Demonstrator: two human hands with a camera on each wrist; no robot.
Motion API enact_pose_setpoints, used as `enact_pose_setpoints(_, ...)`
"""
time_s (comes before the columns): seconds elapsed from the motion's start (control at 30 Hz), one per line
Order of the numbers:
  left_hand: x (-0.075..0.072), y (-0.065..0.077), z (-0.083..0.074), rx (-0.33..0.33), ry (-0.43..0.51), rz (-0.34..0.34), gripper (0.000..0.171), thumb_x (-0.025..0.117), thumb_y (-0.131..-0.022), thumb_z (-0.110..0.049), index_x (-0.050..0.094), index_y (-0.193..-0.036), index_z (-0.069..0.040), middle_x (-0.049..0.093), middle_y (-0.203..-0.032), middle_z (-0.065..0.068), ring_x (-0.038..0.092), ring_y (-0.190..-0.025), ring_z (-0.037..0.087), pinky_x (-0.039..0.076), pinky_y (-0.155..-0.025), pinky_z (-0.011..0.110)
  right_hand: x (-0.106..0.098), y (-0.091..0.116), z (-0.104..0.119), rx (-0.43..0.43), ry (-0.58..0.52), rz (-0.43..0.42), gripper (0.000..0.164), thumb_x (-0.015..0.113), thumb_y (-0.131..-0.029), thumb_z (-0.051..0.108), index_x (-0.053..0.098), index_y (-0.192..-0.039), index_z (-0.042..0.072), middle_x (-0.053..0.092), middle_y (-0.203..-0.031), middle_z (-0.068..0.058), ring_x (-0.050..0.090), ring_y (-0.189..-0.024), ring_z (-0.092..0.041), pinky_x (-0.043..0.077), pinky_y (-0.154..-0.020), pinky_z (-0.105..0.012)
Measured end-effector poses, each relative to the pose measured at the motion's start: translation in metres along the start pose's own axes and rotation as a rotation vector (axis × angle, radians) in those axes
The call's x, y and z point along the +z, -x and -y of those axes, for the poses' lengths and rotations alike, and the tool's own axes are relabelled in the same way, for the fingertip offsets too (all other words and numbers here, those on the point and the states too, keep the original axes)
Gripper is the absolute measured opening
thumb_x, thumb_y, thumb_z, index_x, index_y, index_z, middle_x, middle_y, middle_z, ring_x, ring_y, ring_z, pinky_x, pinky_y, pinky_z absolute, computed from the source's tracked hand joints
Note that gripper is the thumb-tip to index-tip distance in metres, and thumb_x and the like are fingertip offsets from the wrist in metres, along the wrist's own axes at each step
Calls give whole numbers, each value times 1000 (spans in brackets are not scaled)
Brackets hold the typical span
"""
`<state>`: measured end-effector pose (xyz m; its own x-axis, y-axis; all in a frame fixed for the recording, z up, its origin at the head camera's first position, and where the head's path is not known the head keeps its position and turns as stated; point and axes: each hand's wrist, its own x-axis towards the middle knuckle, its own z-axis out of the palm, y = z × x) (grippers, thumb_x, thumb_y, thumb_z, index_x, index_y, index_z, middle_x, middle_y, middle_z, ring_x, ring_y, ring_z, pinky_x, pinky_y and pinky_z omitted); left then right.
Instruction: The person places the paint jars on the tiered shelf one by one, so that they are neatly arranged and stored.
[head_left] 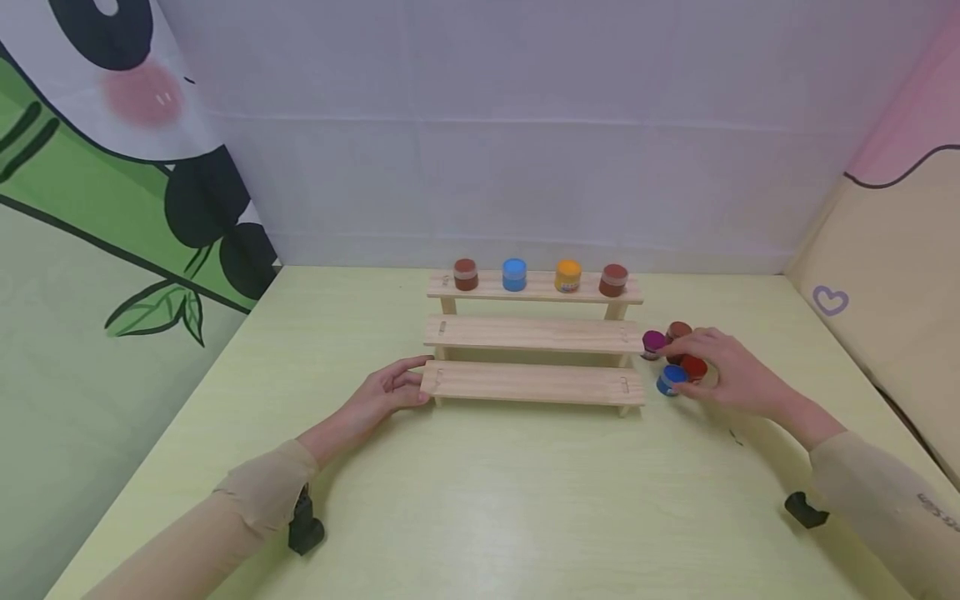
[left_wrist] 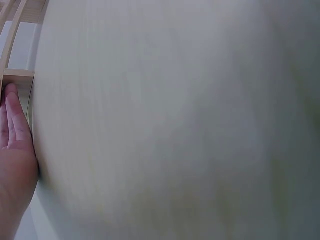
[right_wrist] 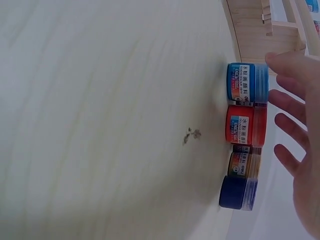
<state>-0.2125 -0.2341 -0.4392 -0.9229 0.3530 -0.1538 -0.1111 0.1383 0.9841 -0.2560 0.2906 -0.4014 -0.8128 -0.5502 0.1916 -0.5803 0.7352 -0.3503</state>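
A three-tier wooden shelf stand (head_left: 532, 382) stands on the table. At the left end of its lowest board, my left hand (head_left: 386, 387) holds the edge, thumb in front and index finger behind. Over a cluster of paint jars to the right of the stand hovers my right hand (head_left: 731, 375), fingers spread. Its thumb is right at the lid of the blue jar (right_wrist: 241, 84). Beside that jar are a red jar (right_wrist: 239, 124), a brown jar (head_left: 678, 330) and a purple jar (head_left: 653, 343). A dark blue jar (right_wrist: 232, 192) shows only in the right wrist view.
Along the top board stand a brown jar (head_left: 466, 275), a light blue jar (head_left: 514, 275), an orange jar (head_left: 567, 276) and another brown jar (head_left: 613, 281). A pale cloth wall (head_left: 525, 183) rises behind the table (head_left: 480, 500); a printed panel (head_left: 892, 333) borders the right side.
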Motion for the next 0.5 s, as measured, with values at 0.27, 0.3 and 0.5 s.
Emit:
enact_pose_setpoints(0.27, 0, 0, 1, -4, -12, -5, 66, 65, -95, -10, 34, -153, -9, 68, -114, -8, 66, -102, 4, 52, -91, 21, 1, 2, -2, -29, 14, -13, 45, 83, -79, 21, 68, -120, 12, 69, -120, -9, 53, -117, -33, 40, -97, -64)
enact_pose_setpoints(0.3, 0, -1, 1, -5, -15, -6, 66, 65, -95, -10, 34, -153, -9, 68, -115, -7, 66, -103, 4, 52, -91, 21, 1, 2, -2, -29, 17, -13, 45, 83, -78, 21, 69, -120, 12, 70, -119, -9, 53, -116, -32, 40, -97, -63)
enact_pose_setpoints(0.5, -1, -1, 1, -9, -19, -5, 67, 65, -95, -12, 33, -154, -10, 67, -116, -7, 66, -103, 4, 52, -91, 21, 3, 2, -7, 5, 26, 5, 45, 84, -77, 20, 69, -119, 15, 71, -120, -7, 51, -114, -28, 39, -97, -61)
